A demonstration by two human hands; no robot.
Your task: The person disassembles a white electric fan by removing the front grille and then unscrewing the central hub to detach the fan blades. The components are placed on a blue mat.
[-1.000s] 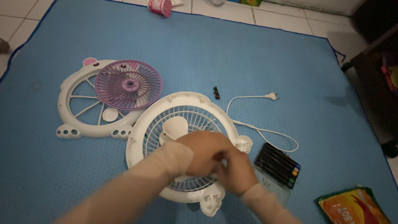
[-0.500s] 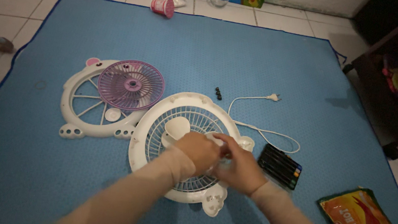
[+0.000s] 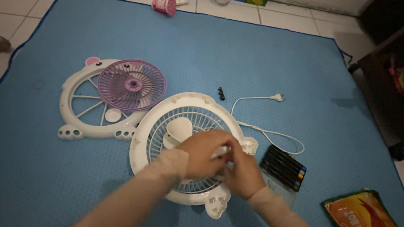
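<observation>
A round white fan body (image 3: 157, 123) with a wire grille lies flat on the blue mat (image 3: 270, 60). One white blade (image 3: 179, 129) shows inside it. My left hand (image 3: 201, 153) and my right hand (image 3: 243, 176) meet over the fan's centre. Their fingers are curled around a white part of the blade hub (image 3: 222, 152). The centre itself is hidden under my hands. The fan's white cord (image 3: 266, 132) runs right and back to a plug (image 3: 277, 97).
A purple grille (image 3: 132, 84) rests on a white animal-shaped front frame (image 3: 76, 103) to the left. Small black screws (image 3: 221, 94) lie behind the fan. A screwdriver set case (image 3: 282, 168) and an orange packet (image 3: 365, 226) are at the right. Behind them stands dark furniture (image 3: 401, 76).
My hands have shifted slightly over the fan's centre and closed together again around the white hub part. The fan and the other parts have stayed in place.
</observation>
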